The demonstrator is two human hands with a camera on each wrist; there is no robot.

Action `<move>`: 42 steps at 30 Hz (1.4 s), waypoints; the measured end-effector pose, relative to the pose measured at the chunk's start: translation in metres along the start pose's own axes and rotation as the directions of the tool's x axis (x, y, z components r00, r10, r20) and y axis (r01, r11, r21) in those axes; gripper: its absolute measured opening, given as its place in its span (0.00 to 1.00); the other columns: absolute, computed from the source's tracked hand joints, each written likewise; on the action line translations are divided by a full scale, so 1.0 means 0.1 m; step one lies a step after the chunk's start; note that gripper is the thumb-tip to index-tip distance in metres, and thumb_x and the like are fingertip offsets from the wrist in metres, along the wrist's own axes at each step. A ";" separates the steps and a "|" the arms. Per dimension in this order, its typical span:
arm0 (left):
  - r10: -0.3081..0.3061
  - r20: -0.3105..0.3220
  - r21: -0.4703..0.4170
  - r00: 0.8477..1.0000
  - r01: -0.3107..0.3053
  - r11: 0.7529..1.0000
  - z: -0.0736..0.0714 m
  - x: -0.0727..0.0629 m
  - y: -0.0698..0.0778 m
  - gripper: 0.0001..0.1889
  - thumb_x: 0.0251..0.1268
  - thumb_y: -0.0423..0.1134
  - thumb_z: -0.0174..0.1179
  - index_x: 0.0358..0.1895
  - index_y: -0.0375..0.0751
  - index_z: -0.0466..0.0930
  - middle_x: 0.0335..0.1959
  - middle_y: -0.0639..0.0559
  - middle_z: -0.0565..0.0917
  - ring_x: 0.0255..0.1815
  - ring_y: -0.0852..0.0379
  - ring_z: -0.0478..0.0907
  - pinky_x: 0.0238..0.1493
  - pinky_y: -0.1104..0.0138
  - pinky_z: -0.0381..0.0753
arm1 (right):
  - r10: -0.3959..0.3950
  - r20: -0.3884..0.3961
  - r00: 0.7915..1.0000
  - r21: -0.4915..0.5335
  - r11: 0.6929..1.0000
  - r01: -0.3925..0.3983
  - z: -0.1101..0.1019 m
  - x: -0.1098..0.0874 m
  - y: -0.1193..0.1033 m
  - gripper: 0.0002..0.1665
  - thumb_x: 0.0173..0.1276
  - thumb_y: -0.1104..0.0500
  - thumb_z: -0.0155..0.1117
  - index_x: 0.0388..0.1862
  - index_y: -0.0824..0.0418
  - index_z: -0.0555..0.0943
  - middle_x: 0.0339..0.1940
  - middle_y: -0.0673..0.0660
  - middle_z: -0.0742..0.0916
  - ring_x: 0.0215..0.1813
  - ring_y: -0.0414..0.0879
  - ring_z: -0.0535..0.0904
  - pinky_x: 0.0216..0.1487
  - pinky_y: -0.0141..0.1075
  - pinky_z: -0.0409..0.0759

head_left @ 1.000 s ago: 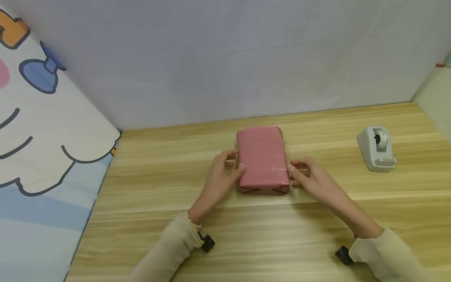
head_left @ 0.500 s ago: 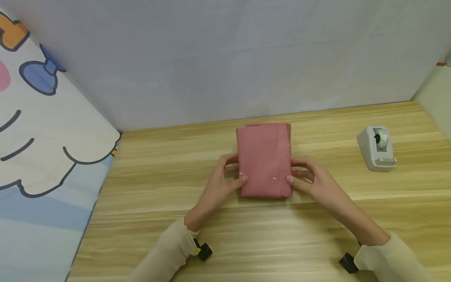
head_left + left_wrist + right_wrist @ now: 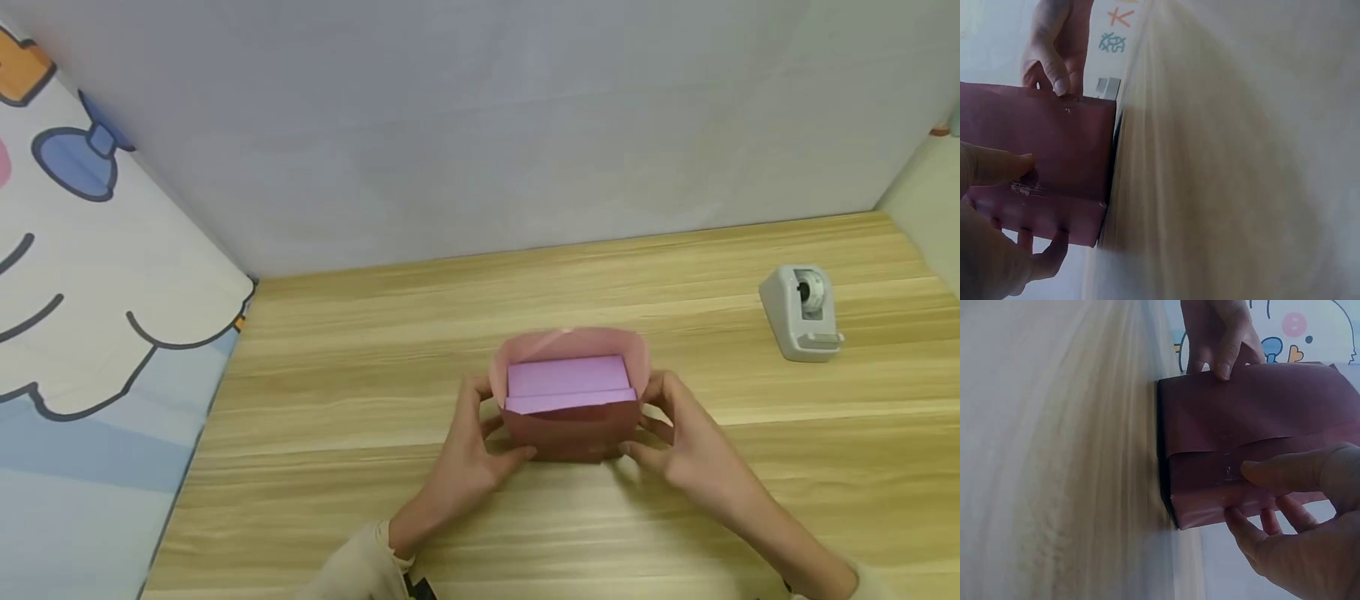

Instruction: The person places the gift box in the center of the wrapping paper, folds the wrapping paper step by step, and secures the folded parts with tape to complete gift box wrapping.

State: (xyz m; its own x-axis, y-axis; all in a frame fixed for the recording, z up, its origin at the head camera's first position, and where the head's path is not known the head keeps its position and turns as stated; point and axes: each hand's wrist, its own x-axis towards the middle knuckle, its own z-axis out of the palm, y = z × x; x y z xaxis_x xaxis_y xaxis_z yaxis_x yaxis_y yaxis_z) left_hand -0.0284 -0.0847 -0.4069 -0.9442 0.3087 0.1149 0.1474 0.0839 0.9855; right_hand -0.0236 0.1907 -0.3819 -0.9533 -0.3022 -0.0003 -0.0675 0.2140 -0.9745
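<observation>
Pink-wrapped box (image 3: 572, 433) stands on end on the desk (image 3: 345, 417), its open paper end up and the lilac box (image 3: 567, 382) showing inside. I hold it between my two hands: my left hand (image 3: 472, 454) grips its left side, my right hand (image 3: 686, 446) its right, thumbs pressed on the near face. Tape dispenser (image 3: 802, 312) sits well apart, far right.

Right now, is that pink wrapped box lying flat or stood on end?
Stood on end. The pink wrapped box rests on the table, its unwrapped top showing the purple box inside.
</observation>
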 end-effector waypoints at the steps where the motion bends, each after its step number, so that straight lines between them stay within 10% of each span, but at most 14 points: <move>1: 0.008 -0.001 0.024 1.000 -0.008 1.000 0.01 -0.01 0.00 0.39 0.53 0.20 0.71 0.66 0.41 0.60 0.70 0.47 0.66 0.76 0.50 0.64 0.72 0.52 0.77 | -0.002 -0.007 1.000 -0.017 1.000 0.002 0.01 -0.01 0.00 0.30 0.58 0.81 0.69 0.54 0.71 0.65 0.65 0.68 0.76 0.68 0.33 0.76 0.66 0.23 0.76; 7: -0.037 0.019 0.111 0.999 0.035 0.993 0.02 -0.03 0.01 0.48 0.53 0.29 0.76 0.73 0.44 0.53 0.73 0.46 0.62 0.76 0.47 0.64 0.73 0.49 0.75 | 0.039 0.013 0.999 -0.087 0.995 -0.037 0.00 -0.06 0.00 0.40 0.64 0.70 0.74 0.68 0.68 0.62 0.72 0.69 0.72 0.75 0.65 0.71 0.66 0.18 0.72; 14: -0.114 0.118 0.049 0.986 0.109 0.993 0.00 0.00 0.13 0.54 0.61 0.45 0.76 0.81 0.61 0.43 0.82 0.51 0.51 0.83 0.38 0.55 0.76 0.37 0.64 | 0.002 0.053 0.999 -0.148 0.989 0.005 -0.06 -0.03 -0.12 0.54 0.64 0.59 0.79 0.80 0.48 0.56 0.77 0.55 0.69 0.76 0.43 0.65 0.79 0.34 0.67; 19: -0.106 0.111 -0.053 0.988 0.112 0.992 0.04 0.08 0.18 0.46 0.68 0.48 0.70 0.80 0.60 0.47 0.80 0.52 0.58 0.81 0.48 0.59 0.79 0.43 0.59 | 0.003 0.061 0.998 -0.105 0.994 0.003 -0.04 0.05 -0.20 0.52 0.65 0.58 0.78 0.79 0.49 0.56 0.74 0.54 0.72 0.75 0.48 0.68 0.73 0.22 0.65; 37: -0.181 -0.184 -0.189 0.966 0.146 0.971 0.34 0.21 0.30 0.26 0.76 0.37 0.60 0.72 0.46 0.64 0.72 0.52 0.73 0.70 0.58 0.67 0.75 0.66 0.64 | 0.231 -0.133 0.964 0.120 0.969 -0.216 0.11 0.18 -0.31 0.37 0.74 0.55 0.68 0.76 0.58 0.64 0.67 0.59 0.78 0.58 0.38 0.78 0.55 0.27 0.79; 42: -0.192 -0.269 -0.154 0.944 0.155 0.976 0.39 0.25 0.33 0.08 0.78 0.35 0.56 0.50 0.40 0.68 0.45 0.53 0.72 0.50 0.60 0.68 0.53 0.71 0.67 | 0.292 -0.202 0.935 0.076 0.956 -0.282 0.14 0.22 -0.33 0.27 0.75 0.50 0.68 0.63 0.59 0.70 0.58 0.56 0.79 0.54 0.39 0.76 0.51 0.27 0.77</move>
State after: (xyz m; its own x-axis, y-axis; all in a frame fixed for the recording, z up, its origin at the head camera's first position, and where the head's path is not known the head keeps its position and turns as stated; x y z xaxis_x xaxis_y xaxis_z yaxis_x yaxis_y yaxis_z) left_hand -0.0359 -0.0375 -0.3765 -0.9987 0.0199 -0.0474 -0.0477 -0.0164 0.9987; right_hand -0.0384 0.1634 -0.3527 -0.9703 -0.0326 -0.2397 0.2271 0.2194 -0.9488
